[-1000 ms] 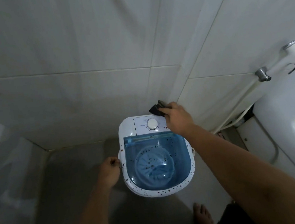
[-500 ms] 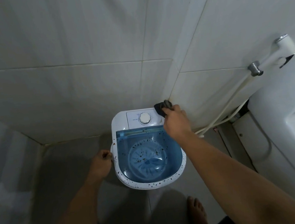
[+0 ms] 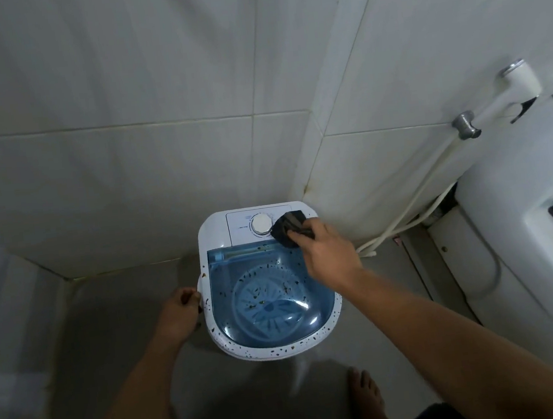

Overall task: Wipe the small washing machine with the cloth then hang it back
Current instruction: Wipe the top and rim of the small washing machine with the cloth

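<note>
Around the washing machine (image 3: 276,343) stand tiled walls (image 3: 120,123) and a hose (image 3: 415,200). Right hand (image 3: 328,251) grips the dark cloth (image 3: 287,225), now beside the dial (image 3: 261,224), off the corner. Left hand (image 3: 178,313) still clasps its side.

A single wide-angle head camera looks steeply down from standing height into a tiled corner, with the small washing machine (image 3: 269,279) centred below and the floor (image 3: 115,317) around it.

washer (image 3: 214,237): glossy white plastic, speckled
lid (image 3: 280,319): smooth translucent blue plastic
cloth (image 3: 285,227): dark, matt
wall (image 3: 124,157): glossy tile
</note>
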Demonstrator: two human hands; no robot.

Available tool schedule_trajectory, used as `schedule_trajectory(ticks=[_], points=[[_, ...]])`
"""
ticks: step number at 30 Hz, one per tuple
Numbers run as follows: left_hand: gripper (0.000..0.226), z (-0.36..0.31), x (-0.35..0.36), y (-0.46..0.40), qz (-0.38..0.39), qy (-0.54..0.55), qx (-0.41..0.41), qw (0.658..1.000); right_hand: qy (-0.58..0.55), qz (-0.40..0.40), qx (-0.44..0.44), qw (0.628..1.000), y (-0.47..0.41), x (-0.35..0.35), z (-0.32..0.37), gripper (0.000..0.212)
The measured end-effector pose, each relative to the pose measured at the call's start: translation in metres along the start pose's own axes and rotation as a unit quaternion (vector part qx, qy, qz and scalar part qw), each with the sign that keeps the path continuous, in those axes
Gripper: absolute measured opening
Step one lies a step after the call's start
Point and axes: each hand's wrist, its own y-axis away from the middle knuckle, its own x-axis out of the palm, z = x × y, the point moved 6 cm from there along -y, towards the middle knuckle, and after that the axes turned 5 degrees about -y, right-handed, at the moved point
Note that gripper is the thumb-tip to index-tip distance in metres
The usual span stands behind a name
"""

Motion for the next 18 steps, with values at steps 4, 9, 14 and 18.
schedule_trajectory(ticks=[4, 9, 14, 18], points=[[0.016, 0.0, 0.001, 0.0, 0.002, -0.006, 0.005, 1.0, -0.043, -0.026, 0.156, 0.987, -0.023, -0.013, -0.022, 0.05], [0.018, -0.001, 0.0, 0.0, 0.003, -0.005, 0.001, 1.0, -0.054, -0.025, 0.039, 0.997, -0.029, -0.004, 0.001, 0.048], [0.014, -0.002, 0.001, 0.001, 0.003, 0.0, 0.001, 1.0, -0.114, -0.056, 0.229, 0.965, -0.039, -0.006, -0.004, 0.047], [0.017, 0.0, 0.001, 0.002, 0.005, 0.001, 0.0, 1.0, -0.054, -0.024, 0.055, 0.997, -0.012, 0.006, 0.012, 0.051]])
